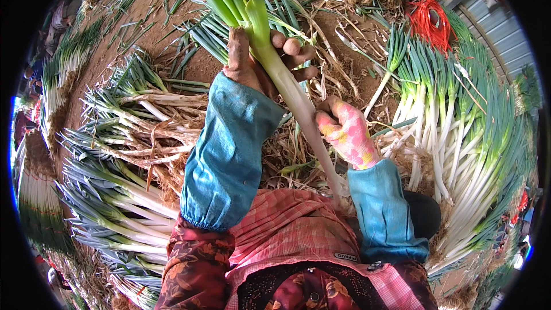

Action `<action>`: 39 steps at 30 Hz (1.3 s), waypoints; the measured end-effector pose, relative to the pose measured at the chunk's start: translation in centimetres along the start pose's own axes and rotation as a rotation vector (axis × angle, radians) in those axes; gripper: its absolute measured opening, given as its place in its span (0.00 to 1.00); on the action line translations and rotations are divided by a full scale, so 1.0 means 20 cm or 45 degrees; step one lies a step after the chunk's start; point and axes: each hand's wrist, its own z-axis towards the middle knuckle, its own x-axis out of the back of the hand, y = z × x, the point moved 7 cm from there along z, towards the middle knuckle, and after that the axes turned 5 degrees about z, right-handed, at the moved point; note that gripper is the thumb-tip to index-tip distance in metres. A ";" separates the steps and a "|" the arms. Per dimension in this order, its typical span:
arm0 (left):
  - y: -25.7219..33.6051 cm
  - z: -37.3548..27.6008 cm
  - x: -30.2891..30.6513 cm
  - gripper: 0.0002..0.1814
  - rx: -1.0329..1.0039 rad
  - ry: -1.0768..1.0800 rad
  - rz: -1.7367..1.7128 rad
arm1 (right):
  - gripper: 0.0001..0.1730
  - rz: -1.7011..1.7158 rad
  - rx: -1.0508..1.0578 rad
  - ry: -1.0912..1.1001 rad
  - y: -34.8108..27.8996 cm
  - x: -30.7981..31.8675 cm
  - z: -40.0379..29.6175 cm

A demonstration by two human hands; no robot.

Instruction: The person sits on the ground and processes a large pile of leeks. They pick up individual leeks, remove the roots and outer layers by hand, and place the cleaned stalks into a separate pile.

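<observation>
A large Welsh onion (297, 99) slants across the middle, green leaves up and away, its white shank running down toward my lap. My left hand (262, 62), bare at the fingers, holds it where the leaves begin, thumb on one side and fingers loosely curled on the other. Lower down, my right hand (346, 133) wears a pink and yellow patterned glove. Its bent fingers grip the edge of the white shank; whether they pinch a loose outer layer is hard to see. The root end (342, 202) hangs beside the red checked apron (297, 224).
Untrimmed onions with dry leaves (125, 189) lie heaped at left. Cleaner white onions (452, 137) are laid out at right, red ties (430, 23) beyond them. Dry leaf scraps (284, 172) cover the ground before me. A corrugated metal wall (495, 21) stands far right.
</observation>
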 end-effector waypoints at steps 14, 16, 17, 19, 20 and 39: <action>0.03 0.00 0.06 0.29 -0.127 0.231 0.336 | 0.07 0.172 0.119 0.122 -0.05 -0.06 -0.01; 0.02 -0.01 0.04 0.29 -0.119 0.235 0.355 | 0.06 0.152 0.094 0.084 -0.03 -0.05 0.00; 0.01 -0.01 0.04 0.29 -0.114 0.238 0.365 | 0.06 0.137 0.089 0.072 -0.04 -0.05 0.00; -0.01 -0.02 0.02 0.29 -0.061 0.222 0.333 | 0.05 0.106 0.076 0.050 -0.04 -0.05 -0.01; -0.01 -0.02 0.01 0.29 -0.046 0.192 0.313 | 0.05 0.051 0.078 0.072 -0.04 -0.05 -0.01; 0.25 -0.06 0.02 0.28 -0.355 0.000 0.221 | 0.12 -1.069 -0.327 -0.273 1.17 0.16 -0.45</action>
